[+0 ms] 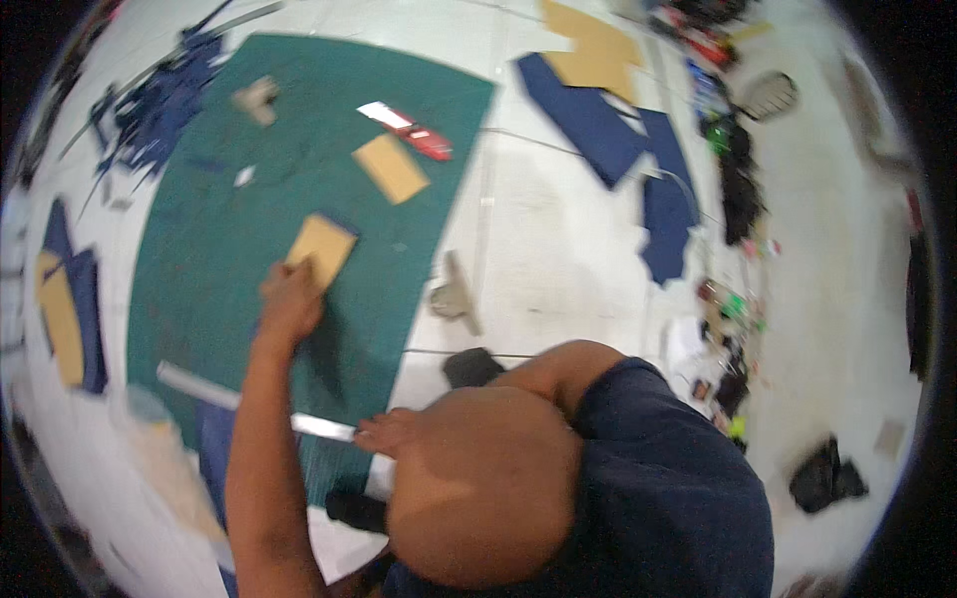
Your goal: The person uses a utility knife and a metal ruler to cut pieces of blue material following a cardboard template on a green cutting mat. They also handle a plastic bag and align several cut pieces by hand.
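Left hand (289, 299) lies curled, fingers on the near corner of a tan rectangular cardboard piece (321, 247), pressing it flat near the middle of the dark green cutting mat (209, 249). Right hand (384, 434) is mostly hidden behind a bent knee; its fingers touch the end of a long flat metal ruler (199, 387) lying across the mat's near edge, grip unclear. Second tan cardboard rectangle (391, 167) and red utility knife (414, 132) sit on the mat's far side. Navy blue fabric scraps (164, 95) lie off the mat's far left corner, on the white floor (558, 249).
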`<action>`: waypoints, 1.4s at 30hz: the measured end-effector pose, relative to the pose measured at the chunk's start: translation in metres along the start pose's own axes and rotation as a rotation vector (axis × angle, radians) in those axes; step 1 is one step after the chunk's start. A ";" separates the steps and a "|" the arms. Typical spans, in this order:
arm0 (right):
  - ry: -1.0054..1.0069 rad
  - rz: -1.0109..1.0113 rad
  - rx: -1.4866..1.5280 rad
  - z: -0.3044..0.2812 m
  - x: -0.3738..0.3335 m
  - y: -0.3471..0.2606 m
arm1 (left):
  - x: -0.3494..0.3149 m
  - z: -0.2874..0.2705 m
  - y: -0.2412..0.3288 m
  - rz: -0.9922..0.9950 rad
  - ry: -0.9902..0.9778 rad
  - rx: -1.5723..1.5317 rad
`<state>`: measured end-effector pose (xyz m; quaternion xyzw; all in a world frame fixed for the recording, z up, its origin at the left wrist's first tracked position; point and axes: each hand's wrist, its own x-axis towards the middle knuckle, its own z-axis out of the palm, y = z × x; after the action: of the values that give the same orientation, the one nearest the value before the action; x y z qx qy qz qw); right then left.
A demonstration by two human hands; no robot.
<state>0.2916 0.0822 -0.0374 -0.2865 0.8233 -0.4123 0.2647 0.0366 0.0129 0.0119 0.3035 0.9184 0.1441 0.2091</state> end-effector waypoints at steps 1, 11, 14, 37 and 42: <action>-0.010 0.065 0.074 -0.007 -0.003 0.001 | -0.002 -0.020 0.022 0.041 -0.082 0.086; 0.115 0.337 0.388 -0.042 0.011 -0.018 | 0.001 -0.018 0.006 -0.075 -0.095 0.063; 0.124 0.313 0.276 -0.087 -0.004 -0.034 | 0.004 -0.026 -0.006 -0.073 -0.128 0.074; 0.900 0.724 -0.009 -0.185 -0.288 -0.005 | -0.009 -0.006 0.049 -0.220 0.288 0.243; 0.832 0.525 0.462 -0.213 -0.096 0.016 | 0.003 0.021 0.032 -0.021 0.406 0.077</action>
<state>0.2114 0.2684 0.0795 0.1818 0.7904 -0.5811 0.0668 0.0600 0.0423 0.0047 0.2662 0.9497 0.1647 0.0092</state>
